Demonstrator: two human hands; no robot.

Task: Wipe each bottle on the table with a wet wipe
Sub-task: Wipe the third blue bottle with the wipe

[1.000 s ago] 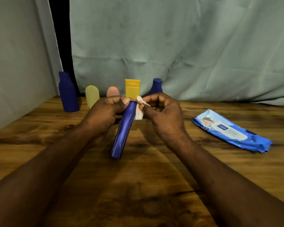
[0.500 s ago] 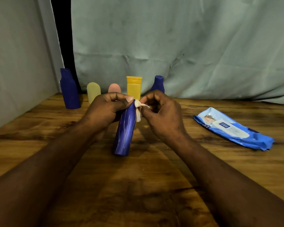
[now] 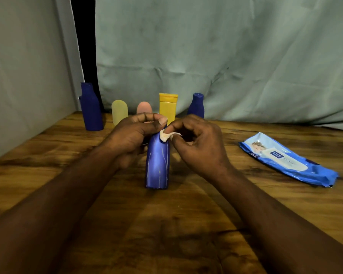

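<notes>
Nearest, two bare forearms reach in over the wooden table [image 3: 166, 230] and meet at its middle. Between them stands the blue bottle [image 3: 157, 165], close to upright, its base low against the wood (whether it actually touches the surface cannot be told). The left hand [image 3: 131, 137] grips the bottle's upper part, fingers curled round it and the thumb lying across the top. The right hand [image 3: 198, 143] pinches a small crumpled wet wipe [image 3: 165, 135] between thumb and forefinger and presses it on the bottle's upper right shoulder, just below the left thumb.

Off to the right, well apart from the hands, a blue wipes pack [image 3: 285, 159] lies flat and slanted on the table.

Farther back a row stands along the table's far edge: a tall dark blue bottle [image 3: 91, 109] at the left, then a pale yellow bottle [image 3: 119, 111], a pink bottle [image 3: 144, 108] partly hidden by the left hand, a yellow tube [image 3: 167, 105] and a small dark blue bottle [image 3: 196, 106]. Behind them hangs a wrinkled grey-green cloth [image 3: 226, 56].
</notes>
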